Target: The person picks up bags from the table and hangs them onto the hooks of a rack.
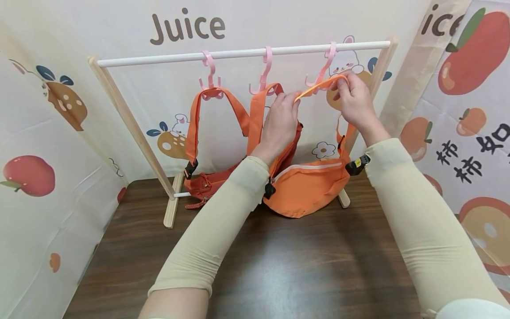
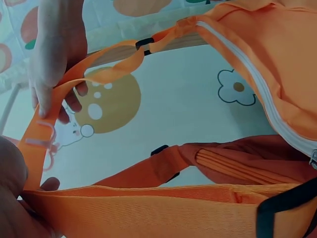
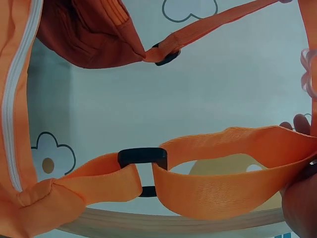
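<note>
In the head view, an orange waist bag with a white zipper hangs below both hands. My left hand pinches its strap on the left side. On the other side, my right hand grips the same strap, which stretches between the hands. Right at the strap is the rightmost pink hook, overlapped by it in the left wrist view. A black slider buckle sits on the strap between the right hand and the bag. My left forearm partly hides the bags behind it.
A white rod on wooden side posts carries the hooks. A red-orange bag hangs from the left pink hook; an orange strap loops over the middle hook. The stand rests on a dark wooden table against printed cloth.
</note>
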The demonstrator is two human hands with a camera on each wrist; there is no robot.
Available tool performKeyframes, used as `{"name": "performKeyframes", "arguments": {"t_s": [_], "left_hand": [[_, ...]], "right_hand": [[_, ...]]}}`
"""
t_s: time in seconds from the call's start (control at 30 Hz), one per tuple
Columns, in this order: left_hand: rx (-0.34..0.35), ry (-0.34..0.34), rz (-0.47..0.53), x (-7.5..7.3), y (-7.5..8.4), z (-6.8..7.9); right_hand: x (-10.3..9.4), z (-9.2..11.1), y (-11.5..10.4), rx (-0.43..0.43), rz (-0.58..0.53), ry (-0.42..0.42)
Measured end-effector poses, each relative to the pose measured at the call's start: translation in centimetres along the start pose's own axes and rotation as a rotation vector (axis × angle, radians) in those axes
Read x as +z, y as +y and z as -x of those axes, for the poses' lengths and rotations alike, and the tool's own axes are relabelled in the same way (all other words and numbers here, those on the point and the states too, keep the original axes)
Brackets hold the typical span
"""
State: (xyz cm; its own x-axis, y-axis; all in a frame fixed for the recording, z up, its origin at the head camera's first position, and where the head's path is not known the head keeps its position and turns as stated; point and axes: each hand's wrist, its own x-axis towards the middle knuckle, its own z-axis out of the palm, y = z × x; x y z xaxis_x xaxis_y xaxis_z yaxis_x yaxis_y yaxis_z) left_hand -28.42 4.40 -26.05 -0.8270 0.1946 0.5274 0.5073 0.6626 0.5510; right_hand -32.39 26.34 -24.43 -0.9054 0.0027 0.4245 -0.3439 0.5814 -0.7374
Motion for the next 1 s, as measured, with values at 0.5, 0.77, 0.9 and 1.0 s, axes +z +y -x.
{"name": "performKeyframes", "arguments": {"t_s": [0.5, 0.77, 0.9, 1.0], "left_hand": [[0.002, 0.000, -0.093, 1.5, -1.0, 1.6], [-0.028, -0.015, -0.057, 2.0, -1.2, 2.4], [-0.030, -0.027, -0.042, 2.1, -1.3, 2.8], [-0.034, -0.041, -0.031, 2.3, -1.3, 3.0]], "right_hand": [[0.9, 1.4, 1.5, -0.052, 0.060, 0.055], [1.1, 2.3, 1.9, -0.090, 0.035, 0.038], [1.1, 2.8, 2.0, -0.090, 0.021, 0.028], [1.1, 3.0, 2.0, -0.079, 0.011, 0.023]]}}
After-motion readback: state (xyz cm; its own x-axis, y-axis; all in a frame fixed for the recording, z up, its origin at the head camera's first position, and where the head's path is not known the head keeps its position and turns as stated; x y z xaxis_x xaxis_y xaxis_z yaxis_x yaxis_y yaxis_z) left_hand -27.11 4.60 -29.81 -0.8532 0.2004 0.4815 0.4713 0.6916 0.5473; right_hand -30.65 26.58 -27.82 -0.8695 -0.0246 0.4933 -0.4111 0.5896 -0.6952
